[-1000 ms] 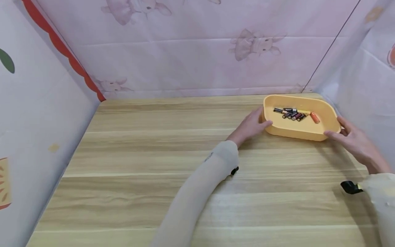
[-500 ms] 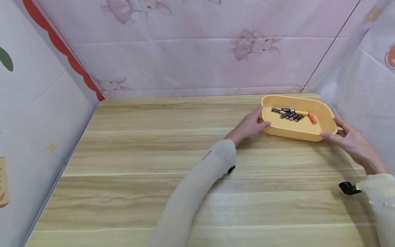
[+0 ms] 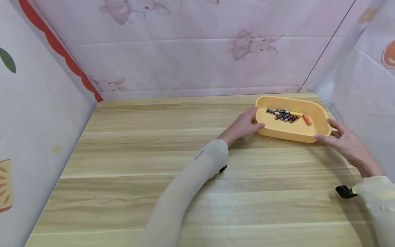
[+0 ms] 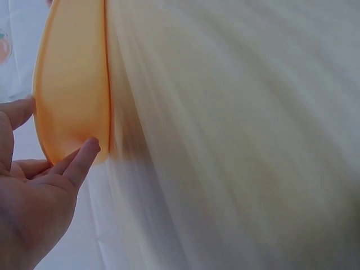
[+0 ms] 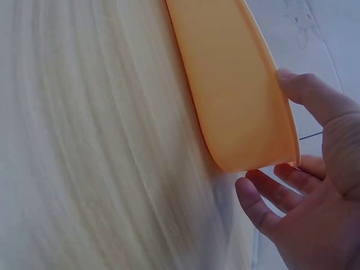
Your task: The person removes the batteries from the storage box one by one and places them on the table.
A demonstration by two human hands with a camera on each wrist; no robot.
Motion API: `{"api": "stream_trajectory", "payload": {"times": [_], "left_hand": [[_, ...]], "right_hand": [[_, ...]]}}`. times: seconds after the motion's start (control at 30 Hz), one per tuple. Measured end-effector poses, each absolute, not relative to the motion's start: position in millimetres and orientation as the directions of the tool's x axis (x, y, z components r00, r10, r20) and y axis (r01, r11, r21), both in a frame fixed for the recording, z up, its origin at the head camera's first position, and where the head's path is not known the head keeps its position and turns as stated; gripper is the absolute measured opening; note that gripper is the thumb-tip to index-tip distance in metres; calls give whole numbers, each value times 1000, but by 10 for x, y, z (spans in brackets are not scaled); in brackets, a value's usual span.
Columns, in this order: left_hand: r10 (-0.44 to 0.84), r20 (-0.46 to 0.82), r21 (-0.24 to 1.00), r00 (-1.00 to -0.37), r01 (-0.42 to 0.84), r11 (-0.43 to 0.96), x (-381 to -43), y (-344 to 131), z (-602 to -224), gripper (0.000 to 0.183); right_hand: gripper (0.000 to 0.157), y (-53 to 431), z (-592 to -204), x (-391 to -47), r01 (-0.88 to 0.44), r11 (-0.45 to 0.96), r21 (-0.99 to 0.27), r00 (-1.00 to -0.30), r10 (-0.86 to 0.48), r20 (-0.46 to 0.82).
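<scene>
A pale orange plastic basin [image 3: 284, 135] sits at the back right of the wooden table, held at both ends. My left hand [image 3: 241, 126] grips its left end, thumb at the front rim and fingers against the outer wall. At the opposite end, my right hand [image 3: 348, 144] holds the basin with thumb on the rim corner and fingers round the side. Inside lie several small dark batteries [image 3: 286, 117], a slim yellow piece and a thicker orange battery [image 3: 307, 119]. Each wrist view shows the basin's outer wall [image 4: 73, 73] close to the fingers; the contents are hidden there.
The wood-grain table [image 3: 129, 164] stretches to the left and front. Behind it hangs a pink cloth with rabbit prints [image 3: 191, 65]; white printed sheets [image 3: 370, 96] stand at both sides. A black strap end [image 3: 345, 191] sticks out from the right sleeve.
Both hands have shifted the basin slightly left along the table, with the batteries inside. Their hold on it looks the same. The head view has turned a little too.
</scene>
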State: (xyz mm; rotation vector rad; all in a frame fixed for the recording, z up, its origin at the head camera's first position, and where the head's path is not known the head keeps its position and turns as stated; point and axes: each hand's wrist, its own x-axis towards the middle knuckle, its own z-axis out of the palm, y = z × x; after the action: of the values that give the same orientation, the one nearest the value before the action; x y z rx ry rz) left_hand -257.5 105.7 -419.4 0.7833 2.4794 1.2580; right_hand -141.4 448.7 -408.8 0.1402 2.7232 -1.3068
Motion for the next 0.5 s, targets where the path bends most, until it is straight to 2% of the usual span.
{"api": "stream_trajectory", "payload": {"times": [0.5], "left_hand": [[578,15,807,-816,351,475,-2412,690,-4152,82]], "right_hand": [[93,4184,-4125,-1290,46,587,-809,-999,10,-49]]}}
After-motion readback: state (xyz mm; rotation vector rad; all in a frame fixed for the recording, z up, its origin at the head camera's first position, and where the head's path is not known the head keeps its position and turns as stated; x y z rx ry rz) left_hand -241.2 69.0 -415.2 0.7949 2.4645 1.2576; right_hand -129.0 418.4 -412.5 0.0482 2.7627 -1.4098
